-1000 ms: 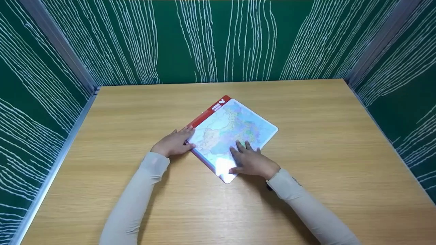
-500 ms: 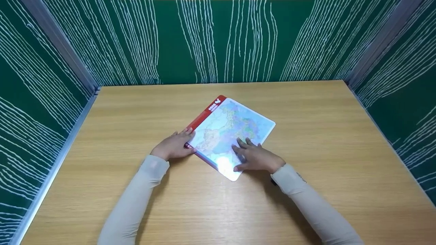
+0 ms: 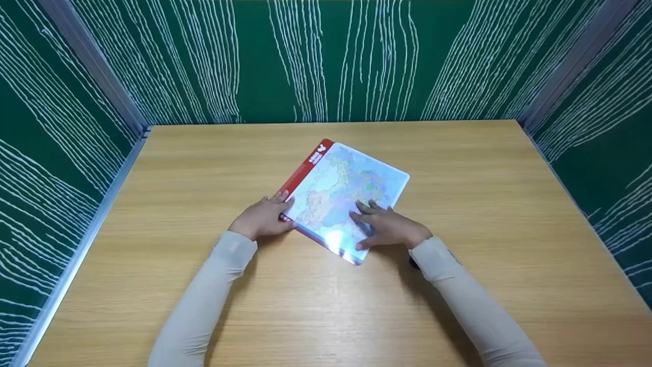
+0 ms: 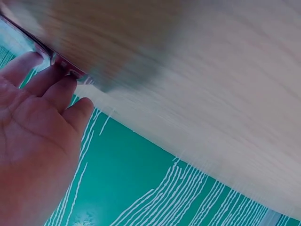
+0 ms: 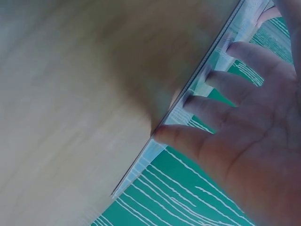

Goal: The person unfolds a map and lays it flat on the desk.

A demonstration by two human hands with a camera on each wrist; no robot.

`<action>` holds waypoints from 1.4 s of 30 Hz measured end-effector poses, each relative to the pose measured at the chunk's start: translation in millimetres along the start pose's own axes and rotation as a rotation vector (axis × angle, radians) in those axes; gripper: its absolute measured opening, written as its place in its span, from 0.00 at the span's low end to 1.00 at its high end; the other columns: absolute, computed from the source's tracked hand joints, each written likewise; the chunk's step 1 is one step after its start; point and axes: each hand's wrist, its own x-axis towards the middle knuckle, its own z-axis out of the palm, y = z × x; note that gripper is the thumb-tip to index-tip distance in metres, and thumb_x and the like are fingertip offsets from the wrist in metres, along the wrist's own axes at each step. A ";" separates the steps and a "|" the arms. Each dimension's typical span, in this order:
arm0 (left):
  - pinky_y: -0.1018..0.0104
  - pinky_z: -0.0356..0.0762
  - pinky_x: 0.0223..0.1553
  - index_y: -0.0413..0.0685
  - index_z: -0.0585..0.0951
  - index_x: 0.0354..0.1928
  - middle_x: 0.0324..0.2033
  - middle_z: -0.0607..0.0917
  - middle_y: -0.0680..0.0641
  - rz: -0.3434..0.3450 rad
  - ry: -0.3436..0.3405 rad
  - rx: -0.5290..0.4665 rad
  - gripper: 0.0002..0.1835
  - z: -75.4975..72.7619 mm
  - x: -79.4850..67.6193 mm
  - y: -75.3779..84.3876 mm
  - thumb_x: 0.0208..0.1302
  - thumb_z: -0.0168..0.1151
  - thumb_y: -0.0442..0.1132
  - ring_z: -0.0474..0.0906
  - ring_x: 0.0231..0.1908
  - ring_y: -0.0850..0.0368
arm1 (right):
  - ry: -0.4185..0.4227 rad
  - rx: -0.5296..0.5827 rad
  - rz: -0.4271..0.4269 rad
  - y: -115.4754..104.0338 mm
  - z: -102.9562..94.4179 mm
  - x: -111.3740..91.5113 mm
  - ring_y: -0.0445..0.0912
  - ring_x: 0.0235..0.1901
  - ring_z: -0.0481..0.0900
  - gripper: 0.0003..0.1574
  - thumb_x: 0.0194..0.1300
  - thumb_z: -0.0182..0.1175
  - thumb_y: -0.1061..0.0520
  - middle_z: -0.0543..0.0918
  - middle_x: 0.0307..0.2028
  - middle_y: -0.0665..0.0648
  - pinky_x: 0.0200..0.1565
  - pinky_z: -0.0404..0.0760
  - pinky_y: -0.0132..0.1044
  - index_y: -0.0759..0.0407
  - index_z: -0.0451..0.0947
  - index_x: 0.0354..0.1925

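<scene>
At the near side, a light sleeve was worn on each arm, the left sleeve [image 3: 204,295] and the right sleeve [image 3: 468,306] both angled inward. The right hand [image 3: 389,227] was spread wide, its fingertips rested on the printed face of a thin map sheet [image 3: 336,188], near its right-hand lower edge. The left hand [image 3: 262,216] was laid at the sheet's left corner with fingers extended, not curled round it. The sheet was placed flat at the middle of the worktop [image 3: 484,178], turned diagonally, its nearest corner brightened by glare. Its far-left edge was bordered by a red strip [image 3: 300,173], marked at the far end with white printing [image 3: 317,154]. Beyond, the worktop was enclosed by green walls [image 3: 448,30] covered in wavy white lines and joined by grey posts [image 3: 91,56].
</scene>
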 end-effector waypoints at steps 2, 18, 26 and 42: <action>0.45 0.48 0.73 0.58 0.54 0.74 0.75 0.51 0.51 -0.005 0.002 -0.008 0.42 0.4 0.0 0.6 0.61 0.57 0.59 0.46 0.75 0.49 | -0.009 0.010 -0.002 2.5 -1.1 1.9 0.66 0.73 0.41 0.54 0.56 0.65 0.36 0.47 0.75 0.64 0.65 0.46 0.72 0.56 0.57 0.72; 0.49 0.43 0.74 0.58 0.55 0.74 0.75 0.50 0.50 -0.074 0.038 -0.033 0.43 6.8 -2.8 15.1 0.59 0.60 0.59 0.43 0.76 0.51 | -0.065 0.125 0.065 22.9 -10.6 10.4 0.56 0.76 0.32 0.54 0.53 0.68 0.38 0.42 0.77 0.51 0.72 0.37 0.61 0.43 0.54 0.73; 0.46 0.44 0.74 0.55 0.58 0.73 0.75 0.51 0.45 -0.094 0.063 -0.019 0.41 10.4 -4.0 24.1 0.61 0.57 0.60 0.44 0.75 0.48 | -0.093 0.186 0.056 29.5 -16.2 13.4 0.54 0.76 0.29 0.54 0.53 0.69 0.41 0.41 0.77 0.49 0.72 0.32 0.59 0.43 0.54 0.73; 0.45 0.44 0.74 0.57 0.55 0.74 0.75 0.50 0.44 -0.177 0.050 -0.014 0.43 14.9 -4.9 37.3 0.60 0.58 0.60 0.43 0.75 0.45 | -0.128 0.234 0.176 35.9 -24.3 20.9 0.49 0.76 0.29 0.52 0.50 0.71 0.39 0.41 0.76 0.39 0.70 0.32 0.65 0.26 0.57 0.69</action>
